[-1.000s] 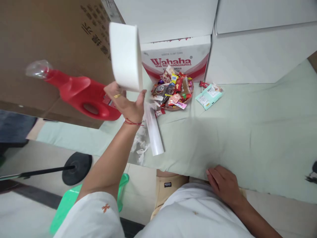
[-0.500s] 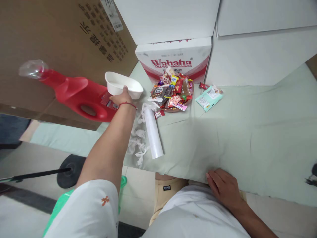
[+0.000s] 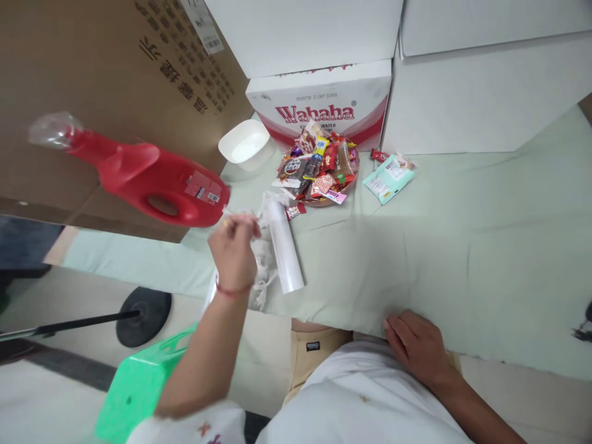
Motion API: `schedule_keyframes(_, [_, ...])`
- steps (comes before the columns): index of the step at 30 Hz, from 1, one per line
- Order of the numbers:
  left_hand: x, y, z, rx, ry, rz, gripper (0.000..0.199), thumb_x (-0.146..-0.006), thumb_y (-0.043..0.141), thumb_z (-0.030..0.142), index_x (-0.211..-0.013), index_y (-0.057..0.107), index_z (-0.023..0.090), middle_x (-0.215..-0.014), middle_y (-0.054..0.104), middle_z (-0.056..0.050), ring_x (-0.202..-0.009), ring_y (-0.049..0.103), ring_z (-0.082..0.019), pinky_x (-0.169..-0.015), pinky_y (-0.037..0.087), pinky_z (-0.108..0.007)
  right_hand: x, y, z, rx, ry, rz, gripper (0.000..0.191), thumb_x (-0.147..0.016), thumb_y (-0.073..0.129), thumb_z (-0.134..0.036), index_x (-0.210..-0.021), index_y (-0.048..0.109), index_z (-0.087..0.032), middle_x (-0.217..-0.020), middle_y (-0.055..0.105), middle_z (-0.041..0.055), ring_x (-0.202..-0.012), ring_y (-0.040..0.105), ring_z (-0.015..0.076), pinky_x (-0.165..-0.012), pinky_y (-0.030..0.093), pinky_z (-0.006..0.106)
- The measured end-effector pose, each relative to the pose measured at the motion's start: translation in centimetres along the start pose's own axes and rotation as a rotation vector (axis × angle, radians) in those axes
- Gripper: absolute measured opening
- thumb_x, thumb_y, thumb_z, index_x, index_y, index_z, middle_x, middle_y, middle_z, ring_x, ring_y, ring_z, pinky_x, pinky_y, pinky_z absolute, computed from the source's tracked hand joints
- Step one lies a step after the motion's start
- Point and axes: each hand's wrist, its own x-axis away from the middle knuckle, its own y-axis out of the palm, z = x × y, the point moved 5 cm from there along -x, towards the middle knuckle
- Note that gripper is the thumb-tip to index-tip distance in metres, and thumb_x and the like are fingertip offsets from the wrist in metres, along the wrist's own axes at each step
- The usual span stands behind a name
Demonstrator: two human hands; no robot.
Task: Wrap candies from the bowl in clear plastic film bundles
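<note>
My left hand (image 3: 235, 251) is over the left part of the table with its fingers drawn together in a pinch. Whatever may be between them is too small or blurred to make out. Crumpled clear plastic (image 3: 263, 259) lies beside it, next to a white roll of plastic bags (image 3: 285, 253). Behind them a white plastic bowl (image 3: 252, 157) stands near a dish of wrapped snacks (image 3: 319, 169). At the table's front edge rests my right hand (image 3: 414, 345), its fingers curled in and nothing seen in them.
A red jug-shaped bottle (image 3: 157, 182) with a clear cap is at the left, by a brown carton (image 3: 115, 74). A Wahaha box (image 3: 324, 102) and white boxes line the back. A mint-green packet (image 3: 388, 179) lies right of the snacks. Below is a green stool (image 3: 139, 382).
My left hand has let go of the white bowl and pulled back toward me. The bowl now stands on the table, by the Wahaha box. My right hand has stayed in place.
</note>
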Motion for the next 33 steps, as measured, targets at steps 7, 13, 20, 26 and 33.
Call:
schedule_keyframes(7, [14.2, -3.2, 2.6, -0.297, 0.031, 0.110, 0.018, -0.090, 0.054, 0.016, -0.090, 0.071, 0.023, -0.085, 0.066, -0.003, -0.078, 0.064, -0.019, -0.077, 0.051, -0.034, 0.3, 0.1, 0.2, 0.012, 0.001, 0.001, 0.027, -0.103, 0.055, -0.020, -0.077, 0.064, -0.018, -0.065, 0.060, 0.0005, -0.058, 0.052, 0.0136, -0.057, 0.037, 0.029])
schedule_keyframes(13, [11.4, -6.3, -4.1, -0.511, -0.182, 0.216, 0.013, -0.083, 0.057, 0.022, -0.088, 0.069, 0.020, -0.079, 0.059, -0.002, -0.071, 0.055, -0.019, -0.076, 0.048, -0.036, 0.7, 0.3, 0.3, 0.069, -0.032, 0.010, 0.020, -0.101, 0.059, -0.021, -0.082, 0.065, -0.020, -0.064, 0.058, -0.0006, -0.058, 0.052, 0.0139, -0.058, 0.038, 0.029])
schedule_keyframes(20, [4.7, -3.0, -5.4, -0.593, -0.108, 0.091, 0.017, -0.088, 0.061, 0.037, -0.081, 0.067, 0.023, -0.083, 0.062, -0.009, -0.094, 0.060, -0.031, -0.093, 0.049, -0.047, 0.6, 0.4, 0.3, 0.085, -0.045, 0.012, 0.015, -0.098, 0.062, -0.019, -0.084, 0.066, -0.019, -0.063, 0.059, -0.0009, -0.058, 0.054, 0.0141, -0.057, 0.038, 0.029])
schedule_keyframes(26, [3.1, -2.4, -2.9, -0.470, -0.132, 0.122, 0.009, -0.085, 0.063, 0.027, -0.081, 0.068, 0.021, -0.080, 0.067, -0.008, -0.089, 0.061, -0.028, -0.092, 0.050, -0.046, 0.1, -0.2, 0.3, -0.028, 0.014, 0.007, 0.019, -0.099, 0.060, -0.020, -0.082, 0.068, -0.019, -0.064, 0.061, -0.0007, -0.057, 0.057, 0.0136, -0.057, 0.041, 0.028])
schedule_keyframes(33, [12.0, -1.8, 3.4, 0.457, -0.352, -0.057, 0.024, -0.084, 0.081, 0.046, -0.088, 0.070, 0.025, -0.075, 0.068, 0.001, -0.070, 0.066, -0.016, -0.070, 0.054, -0.029, -0.8, -2.1, 1.0, -0.599, 0.651, 0.005, 0.030, -0.099, 0.062, -0.042, -0.078, 0.069, -0.020, -0.062, 0.055, -0.0009, -0.055, 0.049, 0.0124, -0.051, 0.042, 0.025])
